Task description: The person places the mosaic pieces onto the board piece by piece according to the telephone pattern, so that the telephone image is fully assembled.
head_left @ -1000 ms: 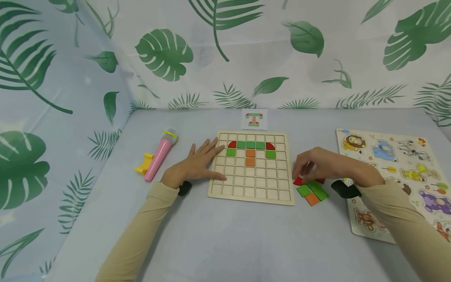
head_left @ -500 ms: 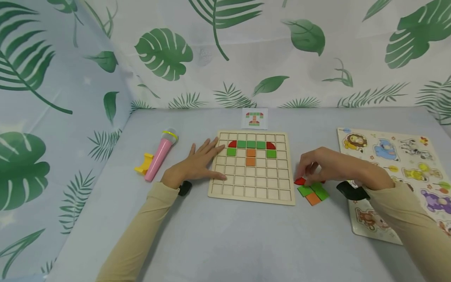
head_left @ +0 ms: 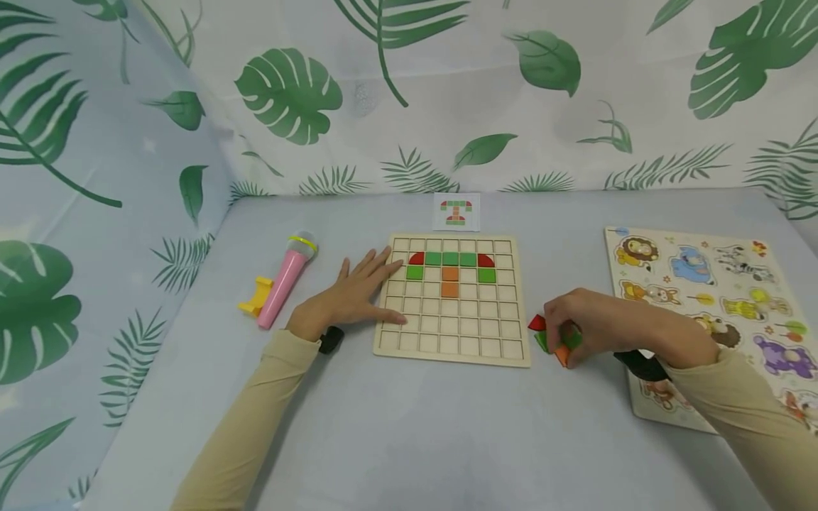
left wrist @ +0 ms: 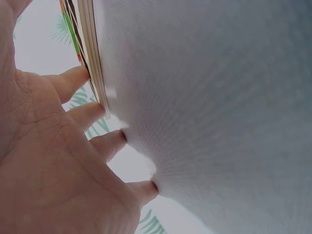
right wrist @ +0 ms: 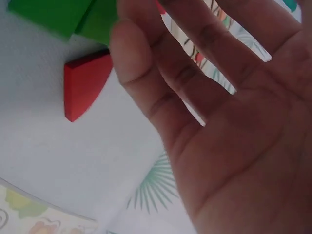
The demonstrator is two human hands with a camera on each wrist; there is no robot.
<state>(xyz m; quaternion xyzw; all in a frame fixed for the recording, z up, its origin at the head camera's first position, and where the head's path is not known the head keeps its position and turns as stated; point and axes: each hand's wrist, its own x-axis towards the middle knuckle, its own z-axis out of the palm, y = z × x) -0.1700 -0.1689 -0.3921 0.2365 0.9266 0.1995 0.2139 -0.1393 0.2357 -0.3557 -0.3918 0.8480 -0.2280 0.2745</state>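
Note:
A wooden grid board [head_left: 434, 346] lies in the middle of the table, with red, green and orange tiles set in its upper rows. My left hand [head_left: 345, 299] rests spread on its left edge. In the left wrist view, two fingertips touch the board's side and the others press the cloth. Right of the board, my right hand [head_left: 594, 323] pinches an orange square tile [head_left: 562, 355] between thumb and fingertips. A red quarter-round tile [head_left: 537, 323] and a green tile [head_left: 542, 341] lie beside the fingers, partly covered by them.
A picture card [head_left: 456, 212] with a tile pattern lies behind the board. A pink toy microphone [head_left: 282, 287] and a yellow plastic piece [head_left: 258, 296] lie at the left. An animal puzzle board [head_left: 686, 298] sits at the right, under the right forearm.
My right hand has moved from the red quarter-round tile down to the orange square tile and taken hold of it. The left hand stays on the board's edge.

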